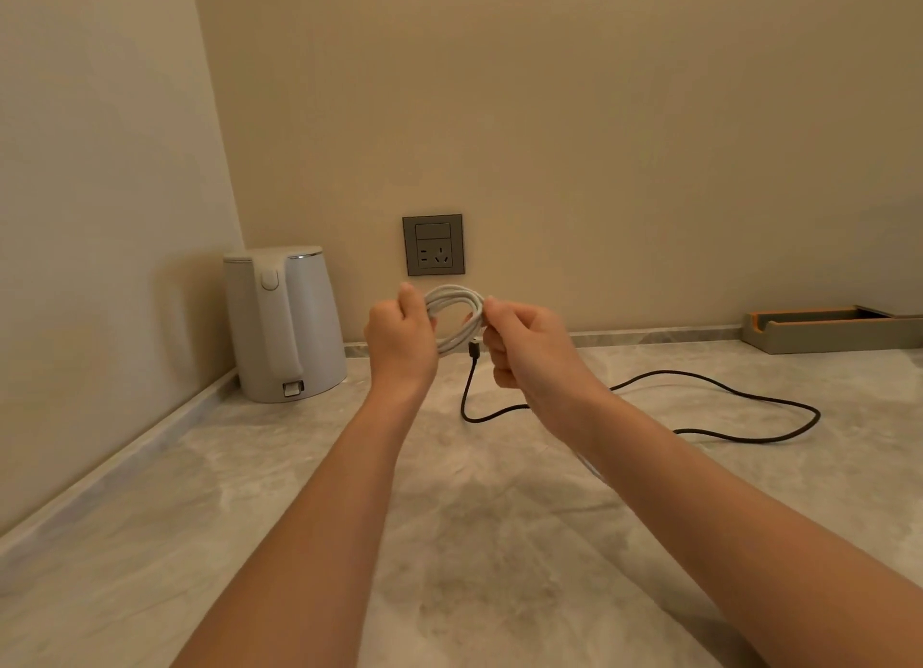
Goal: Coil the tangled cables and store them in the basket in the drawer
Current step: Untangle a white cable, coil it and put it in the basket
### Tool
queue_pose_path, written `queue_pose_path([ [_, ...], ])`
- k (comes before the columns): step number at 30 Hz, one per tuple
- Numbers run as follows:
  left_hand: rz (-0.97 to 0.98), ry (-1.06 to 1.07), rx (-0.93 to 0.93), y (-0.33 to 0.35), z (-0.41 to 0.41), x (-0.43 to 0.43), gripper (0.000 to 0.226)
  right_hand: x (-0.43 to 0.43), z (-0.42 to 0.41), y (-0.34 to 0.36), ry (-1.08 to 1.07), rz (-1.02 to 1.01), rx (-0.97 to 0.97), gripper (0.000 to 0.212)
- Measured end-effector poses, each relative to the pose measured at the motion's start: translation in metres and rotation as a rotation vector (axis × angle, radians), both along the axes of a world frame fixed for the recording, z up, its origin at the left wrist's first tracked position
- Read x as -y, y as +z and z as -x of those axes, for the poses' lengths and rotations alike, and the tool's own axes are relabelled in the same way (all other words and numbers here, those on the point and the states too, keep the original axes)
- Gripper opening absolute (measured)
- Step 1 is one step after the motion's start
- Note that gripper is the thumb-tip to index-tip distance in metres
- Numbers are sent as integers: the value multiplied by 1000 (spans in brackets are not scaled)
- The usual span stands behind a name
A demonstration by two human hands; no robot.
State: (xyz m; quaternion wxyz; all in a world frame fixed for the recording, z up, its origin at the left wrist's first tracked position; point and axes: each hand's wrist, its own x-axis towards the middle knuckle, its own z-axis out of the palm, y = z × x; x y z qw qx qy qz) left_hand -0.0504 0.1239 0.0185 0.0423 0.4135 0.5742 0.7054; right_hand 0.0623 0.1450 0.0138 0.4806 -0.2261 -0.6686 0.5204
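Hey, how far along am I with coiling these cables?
The white cable looks mostly coiled, held between the left hand and right hand. The black cable lies loose on the counter, uncoiled. Nothing is stored yet; no basket or drawer is in view.

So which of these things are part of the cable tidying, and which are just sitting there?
Part of the job:
white cable, coiled, gripped by the left hand and right hand
black cable, lying loose on the counter

Just lying about:
kettle
wall socket
tray by the wall
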Motion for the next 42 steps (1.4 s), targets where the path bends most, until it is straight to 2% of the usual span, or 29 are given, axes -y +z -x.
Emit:
queue_pose_path([
  [5, 102, -251, 92, 0, -2, -1, 45, -19, -15, -3, -165, -29, 143, 40],
  [8, 82, -300, 193, 2, -5, 0, 44, -19, -16, -6, -118, -51, 318, 42],
  [13, 12, -242, 341, 3, 3, 1, 41, 0, -3, -8, -100, -460, 714, 36],
  [17, 25, -115, 325, 1, 7, 1, 40, 15, 2, -12, -188, -740, 948, 32],
  [19, 46, 3, 302, -1, 17, 0, 40, 25, 1, -12, -162, -865, 1024, 31],
  [21, 59, 104, 233, -4, 30, 0, 42, 37, 2, -9, -162, -1020, 1037, 28],
  [23, 85, 182, 93, -7, 37, -1, 45, 41, 3, -5, -233, -1168, 966, 27],
  [28, 161, 238, -268, -11, 34, 1, 51, 18, -6, -2, -476, -1288, 682, 32],
  [30, 196, 153, -377, -13, 28, 0, 56, 7, -11, -4, -540, -1293, 587, 34],
  [32, 236, 31, -466, -14, 24, -2, 56, -3, -15, -5, -559, -1248, 593, 38],
  [36, 256, -219, -537, -12, 16, -7, 58, -20, -21, 2, -484, -975, 623, 42],
  [39, 240, -370, -502, -8, 4, -4, 52, -31, -30, 7, -324, -707, 489, 40],
  [42, 249, -555, -333, -6, -6, 2, 49, -33, -35, 7, -77, -432, 319, 37],
])
